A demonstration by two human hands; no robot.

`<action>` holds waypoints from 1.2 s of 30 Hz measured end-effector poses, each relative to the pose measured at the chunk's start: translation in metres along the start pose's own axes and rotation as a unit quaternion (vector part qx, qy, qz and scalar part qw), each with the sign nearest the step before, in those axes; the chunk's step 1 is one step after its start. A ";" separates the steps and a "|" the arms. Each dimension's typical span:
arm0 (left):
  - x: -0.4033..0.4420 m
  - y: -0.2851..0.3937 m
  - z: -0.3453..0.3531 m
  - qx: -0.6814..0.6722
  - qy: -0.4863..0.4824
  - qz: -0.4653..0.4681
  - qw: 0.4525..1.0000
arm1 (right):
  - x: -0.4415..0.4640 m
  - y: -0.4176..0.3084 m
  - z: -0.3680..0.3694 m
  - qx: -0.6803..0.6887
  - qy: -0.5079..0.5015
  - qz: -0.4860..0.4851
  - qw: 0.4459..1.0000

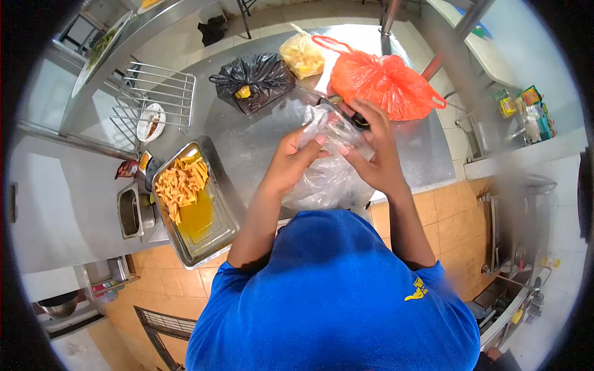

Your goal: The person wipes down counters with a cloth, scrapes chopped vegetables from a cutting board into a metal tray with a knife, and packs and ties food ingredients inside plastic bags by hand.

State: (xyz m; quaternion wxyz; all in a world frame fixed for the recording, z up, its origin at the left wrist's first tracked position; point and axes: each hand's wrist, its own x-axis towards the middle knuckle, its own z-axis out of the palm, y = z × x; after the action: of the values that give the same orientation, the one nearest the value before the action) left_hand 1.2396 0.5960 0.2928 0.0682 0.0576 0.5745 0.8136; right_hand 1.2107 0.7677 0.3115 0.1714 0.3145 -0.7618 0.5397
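Note:
A clear plastic bag [331, 179] hangs crumpled between my hands at the front edge of the steel table. My left hand [294, 157] pinches its upper left part between thumb and fingers. On the other side, my right hand [374, 151] grips the bag's right part, thumb toward the middle, fingers curled around the back. Behind the bag are dark items [360, 119], partly hidden. Beyond them stand a tied black bag [263, 77], a tied pale bag with yellowish contents [302, 55] and a tied red-orange bag [387, 83].
To the left, a metal tray [223, 232] holds cut orange-yellow strips [182, 185] and yellow liquid. Near it are a wire rack [161, 93], a white oval dish [161, 117] and a small steel container [128, 210]. Metal posts rise at the back right.

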 end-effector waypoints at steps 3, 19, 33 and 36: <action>0.002 -0.008 -0.007 0.215 -0.041 0.093 0.971 | 0.009 -0.004 0.000 -0.023 -0.049 -0.051 0.997; 0.026 0.003 -0.001 0.427 0.041 0.252 0.867 | 0.003 0.085 0.039 0.293 -0.060 0.258 0.919; 0.049 0.030 -0.026 0.232 -0.168 -0.073 0.955 | -0.003 0.015 -0.003 0.016 -0.082 0.164 0.983; 0.050 0.032 -0.030 0.065 -0.198 -0.161 0.965 | -0.004 0.020 -0.001 -0.141 -0.045 0.019 0.989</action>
State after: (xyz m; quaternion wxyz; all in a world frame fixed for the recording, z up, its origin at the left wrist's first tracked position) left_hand 1.1840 0.5664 0.3139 0.3067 0.1285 0.6032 0.7250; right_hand 1.2004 0.7739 0.2946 0.1694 0.2971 -0.8430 0.4152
